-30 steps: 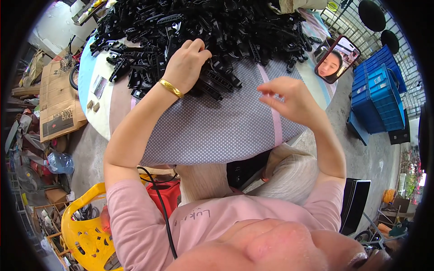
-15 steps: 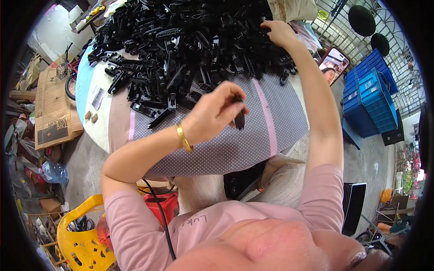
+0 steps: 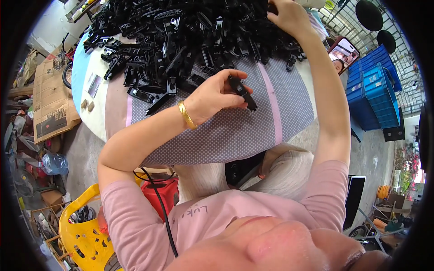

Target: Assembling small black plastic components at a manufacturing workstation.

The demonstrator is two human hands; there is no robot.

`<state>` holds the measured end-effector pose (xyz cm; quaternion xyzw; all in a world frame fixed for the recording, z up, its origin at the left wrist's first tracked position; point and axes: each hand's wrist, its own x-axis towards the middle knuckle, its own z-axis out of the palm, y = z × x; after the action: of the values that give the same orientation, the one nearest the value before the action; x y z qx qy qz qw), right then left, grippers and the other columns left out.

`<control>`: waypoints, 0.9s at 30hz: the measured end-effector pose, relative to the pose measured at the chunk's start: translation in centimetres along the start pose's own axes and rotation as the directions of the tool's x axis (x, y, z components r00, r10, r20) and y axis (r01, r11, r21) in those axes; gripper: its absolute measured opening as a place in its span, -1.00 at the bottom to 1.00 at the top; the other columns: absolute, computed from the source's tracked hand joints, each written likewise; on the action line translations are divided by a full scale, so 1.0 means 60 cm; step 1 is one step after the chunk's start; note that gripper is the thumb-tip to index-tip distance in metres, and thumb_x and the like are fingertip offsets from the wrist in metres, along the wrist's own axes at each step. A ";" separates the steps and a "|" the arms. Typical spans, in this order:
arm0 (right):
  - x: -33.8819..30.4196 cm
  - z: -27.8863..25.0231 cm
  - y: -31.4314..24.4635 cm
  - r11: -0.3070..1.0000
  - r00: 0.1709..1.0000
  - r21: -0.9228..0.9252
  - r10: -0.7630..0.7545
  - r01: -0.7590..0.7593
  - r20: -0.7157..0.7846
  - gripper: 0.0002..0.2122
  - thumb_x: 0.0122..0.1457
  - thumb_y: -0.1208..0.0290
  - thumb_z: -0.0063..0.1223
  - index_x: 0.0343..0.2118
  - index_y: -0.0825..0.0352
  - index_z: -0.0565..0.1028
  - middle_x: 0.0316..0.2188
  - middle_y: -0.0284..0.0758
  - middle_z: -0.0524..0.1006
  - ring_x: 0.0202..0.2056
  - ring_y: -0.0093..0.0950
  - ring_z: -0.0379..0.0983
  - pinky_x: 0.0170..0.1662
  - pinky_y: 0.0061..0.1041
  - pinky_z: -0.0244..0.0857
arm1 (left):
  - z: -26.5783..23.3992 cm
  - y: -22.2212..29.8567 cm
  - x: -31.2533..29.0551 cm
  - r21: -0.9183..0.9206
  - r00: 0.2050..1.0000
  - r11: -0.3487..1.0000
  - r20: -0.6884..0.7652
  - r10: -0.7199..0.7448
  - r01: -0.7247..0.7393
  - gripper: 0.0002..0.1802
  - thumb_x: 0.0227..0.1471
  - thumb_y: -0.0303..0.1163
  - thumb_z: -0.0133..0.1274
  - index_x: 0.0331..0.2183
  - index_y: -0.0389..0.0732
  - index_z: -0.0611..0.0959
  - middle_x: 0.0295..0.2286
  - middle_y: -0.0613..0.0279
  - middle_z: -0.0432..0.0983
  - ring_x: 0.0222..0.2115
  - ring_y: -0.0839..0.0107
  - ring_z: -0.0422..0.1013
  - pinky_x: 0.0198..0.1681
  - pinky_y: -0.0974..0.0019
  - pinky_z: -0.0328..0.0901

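A heap of plastic parts (image 3: 190, 40) lies on the table (image 3: 235, 135), crates (image 3: 373, 86) to its right.

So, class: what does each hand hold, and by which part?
Left hand pinches one end of a black plastic part; right hand reaches into the pile, grip unclear.

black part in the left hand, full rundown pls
The black part is a narrow, elongated moulded piece, plastic by its look, matte with a blocky upper end. It lies tilted, upper end toward the pile, lower end pointing down-right over the dotted grey cloth. The left hand pinches its upper half between fingers and thumb; the lower end sticks out free. Whether it touches the cloth cannot be told. Fine detail is too small to read.
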<state>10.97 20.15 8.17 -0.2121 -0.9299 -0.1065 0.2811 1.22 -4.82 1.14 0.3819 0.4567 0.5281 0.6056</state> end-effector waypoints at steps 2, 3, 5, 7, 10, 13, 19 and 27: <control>-0.032 -0.018 -0.027 0.885 0.987 0.445 0.158 -0.134 -0.018 -0.70 -0.14 0.33 0.16 -0.32 0.32 0.44 -0.36 -0.11 0.49 -0.29 -0.26 0.47 -0.20 -0.32 0.33 | 0.002 0.005 -0.002 -0.009 0.999 1.000 -0.035 -0.019 0.019 -0.43 -0.10 -0.61 0.04 -0.01 -0.38 0.25 -0.18 0.05 0.42 -0.21 0.37 0.42 -0.09 0.37 0.38; -0.058 -0.025 -0.044 0.884 0.988 0.449 0.154 -0.131 -0.015 -0.70 -0.14 0.33 0.16 -0.32 0.32 0.44 -0.36 -0.11 0.49 -0.29 -0.26 0.47 -0.20 -0.32 0.33 | 0.002 0.006 -0.002 -0.015 0.997 0.999 -0.064 -0.035 0.034 -0.45 -0.09 -0.61 0.04 -0.01 -0.37 0.26 -0.17 0.05 0.42 -0.21 0.37 0.43 -0.10 0.38 0.39; -0.122 -0.051 -0.077 0.541 0.982 0.826 0.178 -0.156 0.069 -0.80 0.11 0.39 0.05 -0.21 0.33 0.47 -0.55 -0.52 0.37 -0.65 -0.79 0.22 -0.63 -0.80 0.04 | 0.006 0.005 0.001 -0.044 0.999 0.999 -0.050 -0.011 0.009 -0.47 -0.06 -0.59 0.05 -0.02 -0.36 0.27 -0.17 0.05 0.42 -0.21 0.39 0.43 -0.12 0.40 0.40; -0.169 -0.080 -0.099 0.350 0.924 0.857 0.191 -0.379 0.330 -0.84 0.12 0.47 0.04 -0.25 0.37 0.47 -0.49 -0.45 0.45 -0.61 -0.75 0.27 -0.60 -0.78 0.10 | 0.006 0.005 -0.001 -0.026 0.999 0.999 -0.030 0.034 -0.035 -0.47 -0.05 -0.55 0.07 -0.02 -0.37 0.28 -0.20 0.09 0.43 -0.22 0.38 0.43 -0.11 0.38 0.39; -0.205 -0.083 -0.113 0.224 0.893 0.867 0.171 -0.446 0.415 -0.83 0.10 0.49 0.05 -0.24 0.40 0.46 -0.44 -0.41 0.47 -0.56 -0.72 0.33 -0.54 -0.78 0.19 | -0.002 -0.004 0.004 -0.008 0.995 0.997 -0.054 0.082 -0.083 -0.50 0.00 -0.50 0.05 -0.02 -0.35 0.29 -0.22 0.12 0.42 -0.22 0.38 0.43 -0.10 0.31 0.40; -0.220 -0.085 -0.115 0.009 0.877 0.878 0.033 -0.479 0.479 -0.79 0.07 0.53 0.07 -0.21 0.44 0.43 -0.40 -0.37 0.48 -0.47 -0.65 0.42 -0.41 -0.73 0.31 | 0.003 -0.002 0.004 -0.189 0.997 0.979 -0.035 0.069 -0.074 -0.54 0.06 -0.45 0.00 -0.01 -0.33 0.30 -0.24 0.14 0.40 -0.23 0.37 0.43 -0.11 0.24 0.40; -0.233 -0.082 -0.138 0.366 0.932 0.867 0.004 -0.338 0.362 -0.73 -0.01 0.59 0.16 -0.22 0.46 0.43 -0.34 -0.34 0.49 -0.30 -0.61 0.45 -0.25 -0.65 0.35 | -0.001 -0.004 0.005 -0.245 0.998 0.970 0.064 0.012 0.004 -0.61 0.14 -0.35 -0.10 -0.03 -0.32 0.35 -0.28 0.12 0.44 -0.34 0.39 0.48 -0.30 0.30 0.46; -0.235 -0.074 -0.163 0.498 0.977 0.846 0.011 -0.190 0.213 -0.78 -0.08 0.57 0.22 -0.33 0.43 0.45 -0.43 -0.35 0.48 -0.39 -0.61 0.44 -0.34 -0.65 0.35 | -0.011 -0.006 0.008 -0.072 0.998 0.997 -0.056 -0.005 0.001 -0.70 0.10 -0.25 -0.02 -0.28 -0.32 0.49 -0.48 0.18 0.50 -0.50 0.47 0.48 -0.52 0.47 0.41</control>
<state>19.24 5.38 3.02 -0.1065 -0.8663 0.4066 0.2700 0.73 -4.39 0.54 0.3442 0.4549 0.5536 0.6067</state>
